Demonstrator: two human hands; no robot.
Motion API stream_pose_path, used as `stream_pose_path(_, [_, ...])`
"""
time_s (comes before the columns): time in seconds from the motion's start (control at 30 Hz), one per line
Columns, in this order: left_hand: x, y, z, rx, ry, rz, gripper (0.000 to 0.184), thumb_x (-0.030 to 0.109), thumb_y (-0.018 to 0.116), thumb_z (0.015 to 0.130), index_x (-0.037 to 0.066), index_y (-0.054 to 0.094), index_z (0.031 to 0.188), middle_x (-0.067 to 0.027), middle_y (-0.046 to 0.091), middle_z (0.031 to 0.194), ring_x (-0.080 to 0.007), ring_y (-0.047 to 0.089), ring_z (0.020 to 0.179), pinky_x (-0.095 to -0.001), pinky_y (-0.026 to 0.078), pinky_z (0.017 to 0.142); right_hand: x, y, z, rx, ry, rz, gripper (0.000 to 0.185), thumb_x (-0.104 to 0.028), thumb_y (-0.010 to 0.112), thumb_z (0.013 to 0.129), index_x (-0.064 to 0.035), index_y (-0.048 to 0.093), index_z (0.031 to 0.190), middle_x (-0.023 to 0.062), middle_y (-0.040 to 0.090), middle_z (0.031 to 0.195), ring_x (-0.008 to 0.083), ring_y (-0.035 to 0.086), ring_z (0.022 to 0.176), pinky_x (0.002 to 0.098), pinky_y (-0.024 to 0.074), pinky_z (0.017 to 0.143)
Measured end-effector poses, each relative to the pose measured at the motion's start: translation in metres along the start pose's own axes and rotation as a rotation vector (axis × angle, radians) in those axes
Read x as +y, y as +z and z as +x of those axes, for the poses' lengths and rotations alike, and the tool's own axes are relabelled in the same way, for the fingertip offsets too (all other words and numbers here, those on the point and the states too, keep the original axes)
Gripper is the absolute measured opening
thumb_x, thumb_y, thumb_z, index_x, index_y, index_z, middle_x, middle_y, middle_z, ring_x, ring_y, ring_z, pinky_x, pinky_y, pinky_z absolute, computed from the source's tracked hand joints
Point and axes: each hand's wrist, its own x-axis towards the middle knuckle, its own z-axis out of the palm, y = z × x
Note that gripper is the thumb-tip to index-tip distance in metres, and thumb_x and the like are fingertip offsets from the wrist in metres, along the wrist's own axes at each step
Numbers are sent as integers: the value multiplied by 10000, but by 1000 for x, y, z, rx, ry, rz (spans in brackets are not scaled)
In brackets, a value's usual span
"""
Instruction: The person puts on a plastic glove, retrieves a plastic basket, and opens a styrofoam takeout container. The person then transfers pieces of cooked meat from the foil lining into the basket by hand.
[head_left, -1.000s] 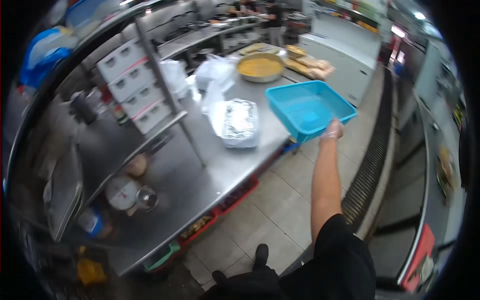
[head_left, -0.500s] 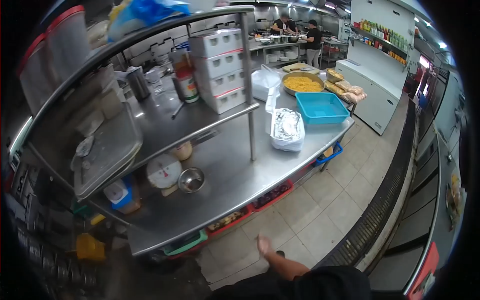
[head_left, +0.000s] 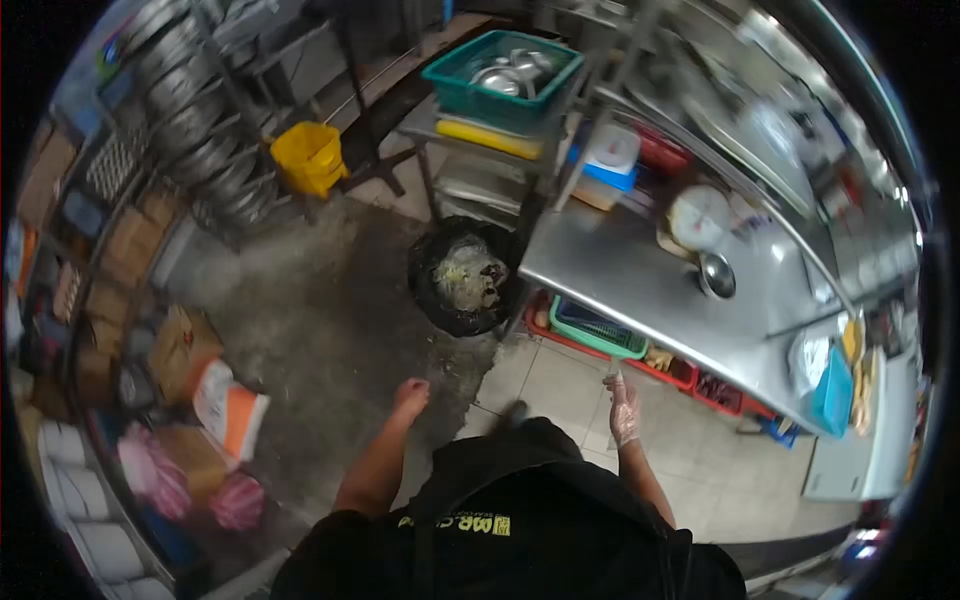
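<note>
My left hand is bare and hangs over the dark floor. Its fingers are curled in, and I see nothing in them. A clear plastic glove covers my right hand, held low beside the steel table. Its fingers look loosely extended, slightly blurred, with the glove's loose tip beyond them. Closest to that hand are a green basket and red trays of food under the table. Ahead on the floor stands a round bin lined with black plastic, with scraps inside.
A teal tub with metal bowls sits on a steel stand at the back. A yellow bucket stands near stacked pots. Cardboard boxes and bags line the left side. A metal bowl rests on the steel table.
The view has swung left and down. The blue tray and foil pack have shifted to the far right, and the bin, the tub and my gloved right hand have come into view.
</note>
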Motion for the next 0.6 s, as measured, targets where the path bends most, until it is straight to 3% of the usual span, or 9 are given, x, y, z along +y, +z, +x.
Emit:
stream_pose_path(0.03, [29, 25, -9, 127, -70, 167, 189, 252, 647, 947, 84, 673, 1029, -28, 622, 743, -147, 584, 609, -317, 478, 530, -22, 9, 7, -16, -8, -65, 545, -456, 408, 1059, 19, 668, 998, 151, 687, 938, 241, 639, 920, 396, 486, 871])
stream_pose_path(0.13, [54, 36, 16, 112, -216, -7, 241, 277, 642, 950, 98, 643, 1112, -20, 640, 803, -146, 595, 636, -318, 485, 539, -73, 60, 35, -168, -36, 21, 509, -435, 452, 1055, 22, 672, 1019, 131, 690, 943, 210, 632, 931, 382, 490, 857])
stream_pose_path(0.17, [64, 36, 18, 124, -227, -35, 241, 277, 642, 950, 98, 643, 1112, -20, 640, 803, -146, 595, 636, -318, 485, 539, -93, 81, 45, -233, -80, 13, 467, -382, 460, 1057, 34, 667, 1021, 157, 688, 967, 257, 645, 932, 410, 497, 860])
stream_pose_path(0.23, [84, 25, 23, 92, -215, -8, 251, 294, 614, 972, 108, 627, 1140, -44, 659, 852, -167, 620, 691, -323, 503, 570, -114, 120, 83, -176, -897, -589, 380, -303, 476, 1051, 25, 667, 1029, 193, 678, 992, 321, 653, 925, 444, 505, 864])
stream_pose_path(0.3, [102, -5, 31, 113, -236, 11, 286, 302, 607, 977, 105, 610, 1184, -50, 672, 888, -179, 628, 714, -335, 510, 600, -157, 175, 130, -433, -534, -232, 293, -229, 497, 1036, 11, 663, 1066, 218, 666, 1011, 380, 643, 922, 459, 507, 870])
stream_pose_path(0.37, [130, -39, 48, 109, -241, 35, 322, 309, 600, 981, 102, 592, 1228, -55, 685, 924, -192, 636, 738, -347, 516, 630, -212, 223, 170, -286, -789, -213, 263, -214, 512, 1030, -3, 655, 1096, 218, 666, 1025, 390, 637, 945, 449, 510, 868])
stream_pose_path(0.47, [175, -85, 75, 289, -281, -95, 349, 327, 574, 985, 79, 574, 1231, -87, 707, 990, -222, 673, 798, -366, 525, 672, -301, 270, 243, -283, -789, -152, 279, -216, 498, 1032, 14, 642, 1096, 231, 663, 1056, 407, 631, 975, 455, 510, 872])
stream_pose_path(0.57, [194, -131, 176, 198, -176, -270, 320, 316, 561, 987, 62, 593, 1179, -96, 707, 1005, -226, 682, 824, -367, 531, 681, -355, 311, 322, -171, -781, -237, 255, -183, 505, 1021, 15, 644, 1099, 231, 661, 1032, 405, 628, 959, 448, 512, 868])
stream_pose_path(0.6, [231, -131, 195, 206, -147, -266, 285, 297, 557, 988, 61, 611, 1140, -95, 706, 973, -220, 681, 809, -353, 527, 663, -376, 324, 348, -186, -772, -188, 240, -164, 520, 1009, 21, 644, 1097, 224, 661, 1024, 402, 630, 949, 448, 514, 854])
